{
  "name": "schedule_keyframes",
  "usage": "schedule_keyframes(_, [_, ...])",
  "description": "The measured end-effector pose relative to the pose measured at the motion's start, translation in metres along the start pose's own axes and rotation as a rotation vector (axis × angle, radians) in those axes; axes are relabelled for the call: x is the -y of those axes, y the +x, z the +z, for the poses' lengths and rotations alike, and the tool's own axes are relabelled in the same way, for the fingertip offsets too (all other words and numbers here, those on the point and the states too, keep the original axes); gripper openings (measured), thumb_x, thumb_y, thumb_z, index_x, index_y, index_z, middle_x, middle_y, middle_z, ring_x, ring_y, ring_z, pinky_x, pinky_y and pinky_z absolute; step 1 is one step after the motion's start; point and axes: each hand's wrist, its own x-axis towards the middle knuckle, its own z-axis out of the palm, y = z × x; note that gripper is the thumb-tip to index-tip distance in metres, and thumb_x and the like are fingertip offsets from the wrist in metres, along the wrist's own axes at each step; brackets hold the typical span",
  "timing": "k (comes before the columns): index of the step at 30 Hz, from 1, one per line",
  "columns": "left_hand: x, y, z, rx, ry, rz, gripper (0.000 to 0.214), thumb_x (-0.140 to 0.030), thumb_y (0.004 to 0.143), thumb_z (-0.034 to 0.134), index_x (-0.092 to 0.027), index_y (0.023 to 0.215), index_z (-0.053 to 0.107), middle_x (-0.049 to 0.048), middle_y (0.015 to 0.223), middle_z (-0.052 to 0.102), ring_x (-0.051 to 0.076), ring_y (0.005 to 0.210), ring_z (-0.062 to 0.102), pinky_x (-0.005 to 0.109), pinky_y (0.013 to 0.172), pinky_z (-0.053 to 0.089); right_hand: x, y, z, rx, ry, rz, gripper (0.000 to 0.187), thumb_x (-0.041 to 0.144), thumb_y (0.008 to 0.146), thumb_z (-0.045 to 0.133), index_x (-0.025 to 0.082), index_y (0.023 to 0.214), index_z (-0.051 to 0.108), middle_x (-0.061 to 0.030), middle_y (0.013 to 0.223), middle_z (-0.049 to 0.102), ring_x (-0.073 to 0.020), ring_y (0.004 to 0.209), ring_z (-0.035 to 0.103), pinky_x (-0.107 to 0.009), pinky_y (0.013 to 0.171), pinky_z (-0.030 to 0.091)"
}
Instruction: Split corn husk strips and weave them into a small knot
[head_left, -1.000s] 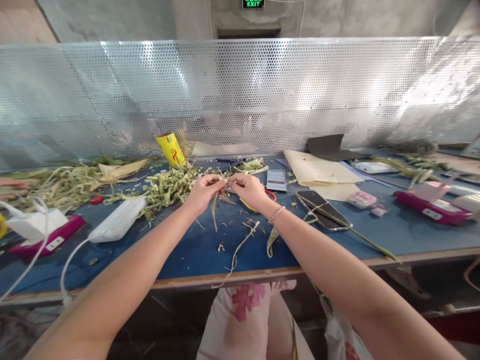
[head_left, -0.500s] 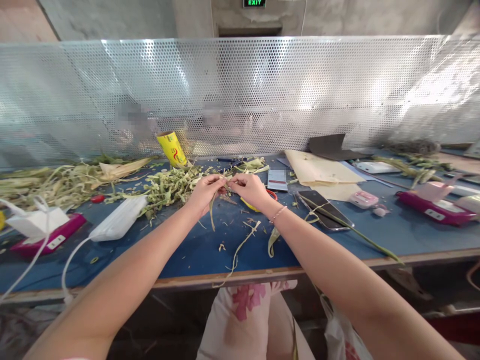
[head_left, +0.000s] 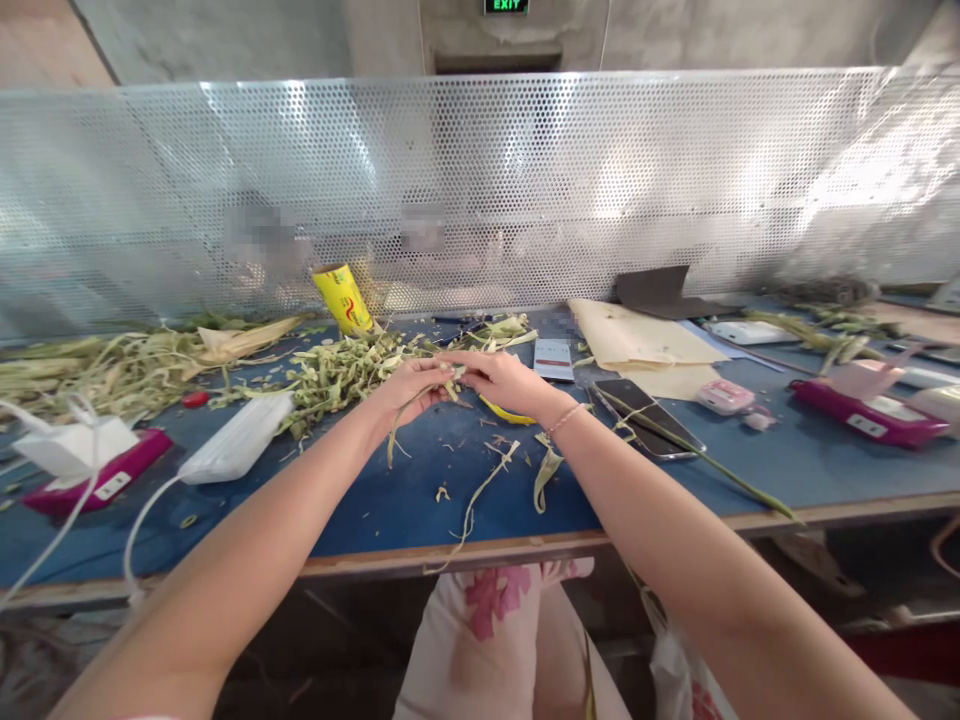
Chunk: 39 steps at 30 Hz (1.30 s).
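Pale green and dry-looking, a plant strip (head_left: pixel 393 438) hangs from the left hand (head_left: pixel 411 386), whose fingers are clamped on it above the middle of the blue desk (head_left: pixel 360 525). The right hand (head_left: pixel 504 378) meets the left at the strip's upper end; its fingers bend over that spot, and whether they grip there I cannot tell.

Just beyond the left hand lies a heap of plant pieces (head_left: pixel 330 372), with a yellow tube (head_left: pixel 343 298) tilted behind it near the desk's far edge. A thin loose fibre (head_left: pixel 471 508) runs to the front edge, crossing it. Toward the right, a long stem (head_left: pixel 739 482) lies across a dark phone (head_left: pixel 643 402) and reaches the front edge. Brown paper (head_left: pixel 637 335) lies near the far edge, beyond the phone.
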Motion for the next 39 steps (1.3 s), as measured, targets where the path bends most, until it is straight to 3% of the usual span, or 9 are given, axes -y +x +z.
schedule_keyframes(3, [0.000, 0.000, 0.001, -0.004, -0.009, 0.003, 0.013, -0.014, 0.055, 0.073, -0.009, 0.063, 0.064, 0.0004, 0.049, 0.058, 0.005, 0.044, 0.050, 0.018, 0.046, 0.041, -0.001, 0.001, 0.001, -0.021, -0.022, -0.050, 0.037, 0.013, 0.082, 0.043, 0.024, 0.116, 0.054, -0.0042, 0.102, 0.063, -0.0150, 0.093, 0.057, -0.030, 0.083, 0.043])
schedule_keyframes(6, [-0.001, 0.000, 0.001, -0.029, -0.044, 0.043, 0.014, -0.016, 0.054, 0.074, -0.010, 0.060, 0.063, -0.0014, 0.048, 0.056, 0.005, 0.042, 0.049, 0.018, 0.045, 0.041, -0.005, 0.004, 0.005, -0.103, -0.035, -0.072, 0.032, 0.017, 0.083, 0.045, 0.022, 0.112, 0.057, -0.0062, 0.105, 0.062, -0.0161, 0.099, 0.056, -0.033, 0.087, 0.043])
schedule_keyframes(18, [0.008, 0.004, -0.001, -0.020, 0.004, 0.108, 0.022, -0.025, 0.052, 0.075, -0.011, 0.062, 0.062, -0.0029, 0.051, 0.053, 0.005, 0.046, 0.048, 0.021, 0.050, 0.043, -0.011, 0.007, 0.012, -0.249, 0.011, -0.003, 0.020, 0.010, 0.077, 0.048, 0.016, 0.085, 0.065, -0.0056, 0.085, 0.064, -0.0137, 0.080, 0.057, -0.029, 0.076, 0.044])
schedule_keyframes(22, [0.005, 0.002, 0.003, -0.115, 0.027, 0.229, 0.024, -0.028, 0.051, 0.075, -0.013, 0.061, 0.061, -0.0032, 0.055, 0.056, 0.005, 0.050, 0.050, 0.020, 0.053, 0.043, -0.008, 0.008, 0.011, -0.186, 0.101, 0.115, 0.015, 0.013, 0.076, 0.049, 0.015, 0.075, 0.063, -0.0031, 0.074, 0.063, -0.0113, 0.069, 0.055, -0.025, 0.068, 0.043])
schedule_keyframes(26, [0.000, 0.000, 0.005, -0.213, 0.040, 0.245, 0.026, -0.029, 0.049, 0.075, -0.013, 0.062, 0.060, -0.0036, 0.057, 0.057, 0.005, 0.050, 0.050, 0.020, 0.054, 0.043, -0.001, 0.008, 0.011, -0.147, 0.182, 0.200, 0.013, 0.018, 0.077, 0.049, 0.015, 0.074, 0.061, -0.0002, 0.066, 0.060, -0.0095, 0.062, 0.052, -0.023, 0.062, 0.041])
schedule_keyframes(39, [0.003, 0.000, 0.003, -0.182, 0.058, 0.227, 0.028, -0.032, 0.048, 0.076, -0.014, 0.063, 0.060, -0.0034, 0.056, 0.056, 0.006, 0.052, 0.050, 0.021, 0.055, 0.043, 0.003, 0.006, 0.013, -0.183, 0.185, 0.235, 0.018, 0.033, 0.073, 0.054, 0.016, 0.073, 0.059, -0.0011, 0.069, 0.060, -0.0098, 0.061, 0.050, -0.023, 0.059, 0.038])
